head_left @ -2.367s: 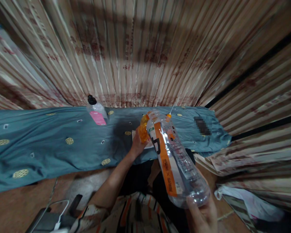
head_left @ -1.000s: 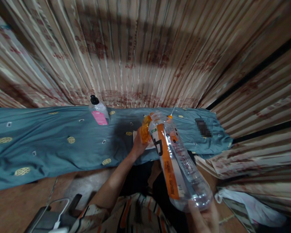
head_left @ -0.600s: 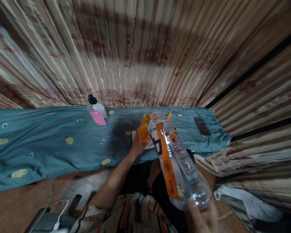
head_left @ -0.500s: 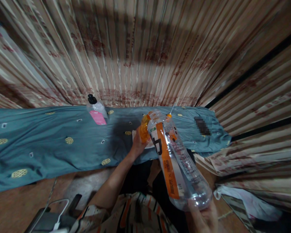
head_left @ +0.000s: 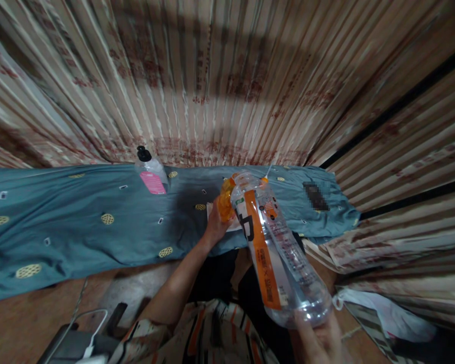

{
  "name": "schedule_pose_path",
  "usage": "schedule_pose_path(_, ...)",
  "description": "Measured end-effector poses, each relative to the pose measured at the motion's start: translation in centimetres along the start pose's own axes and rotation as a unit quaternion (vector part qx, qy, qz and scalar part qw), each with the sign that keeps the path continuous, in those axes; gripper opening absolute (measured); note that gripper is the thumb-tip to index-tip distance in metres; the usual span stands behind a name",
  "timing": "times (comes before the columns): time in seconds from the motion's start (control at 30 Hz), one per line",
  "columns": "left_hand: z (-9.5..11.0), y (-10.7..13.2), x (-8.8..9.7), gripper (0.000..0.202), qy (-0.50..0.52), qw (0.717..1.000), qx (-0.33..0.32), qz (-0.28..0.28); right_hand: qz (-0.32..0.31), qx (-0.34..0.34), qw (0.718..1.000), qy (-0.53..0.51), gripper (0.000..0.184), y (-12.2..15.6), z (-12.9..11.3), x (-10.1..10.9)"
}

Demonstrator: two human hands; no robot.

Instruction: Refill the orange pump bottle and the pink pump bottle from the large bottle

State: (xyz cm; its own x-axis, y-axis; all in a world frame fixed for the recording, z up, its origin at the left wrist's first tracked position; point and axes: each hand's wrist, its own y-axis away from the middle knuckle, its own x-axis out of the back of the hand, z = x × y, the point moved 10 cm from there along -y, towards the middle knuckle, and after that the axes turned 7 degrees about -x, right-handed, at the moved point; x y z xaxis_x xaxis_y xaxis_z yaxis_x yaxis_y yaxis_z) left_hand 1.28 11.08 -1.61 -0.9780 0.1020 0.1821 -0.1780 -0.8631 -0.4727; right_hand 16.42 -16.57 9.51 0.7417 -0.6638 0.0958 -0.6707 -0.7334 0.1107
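Note:
My right hand (head_left: pixel 320 336), low in the view, is closed round the base of a big clear plastic bottle (head_left: pixel 267 253) with an orange and white label. The bottle is tilted, its base towards me and its top end pointing away, beside an orange see-through container (head_left: pixel 226 199). Fingers of my left hand (head_left: pixel 215 225) are wrapped round that container from the left. Whether the two touch, I cannot tell. Under the container lies something pale and flat (head_left: pixel 234 225), mostly hidden. Just past the bottle's top end, a small orange piece with a thin pale tube (head_left: pixel 265 179) rests on the cloth.
A blue-green cloth (head_left: pixel 79 202) with pineapple prints covers the long surface. A pink-labelled bottle with a black pump top (head_left: pixel 152 174) stands at its back left. One dark blurred object (head_left: pixel 316 196) lies at right. Pleated curtains (head_left: pixel 212 76) hang behind. A white bag (head_left: pixel 398 316) sits low right.
Almost nothing differs. The whole view has shifted very slightly; both hands keep their hold on the bottle and the orange container.

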Motion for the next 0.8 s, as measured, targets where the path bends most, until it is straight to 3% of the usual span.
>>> schedule_pose_path(0.3, -0.17, 0.12, -0.20, 0.069, 0.001, 1.000, 0.019, -0.015, 0.039, -0.030, 0.998, -0.027, 0.069, 0.34, -0.19, 0.13)
schedule_pose_path(0.8, -0.01, -0.01, -0.09, 0.069, -0.011, 1.000, -0.001, -0.009, 0.036, -0.031, 0.998, -0.051, 0.070, 0.25, -0.04, 0.17)
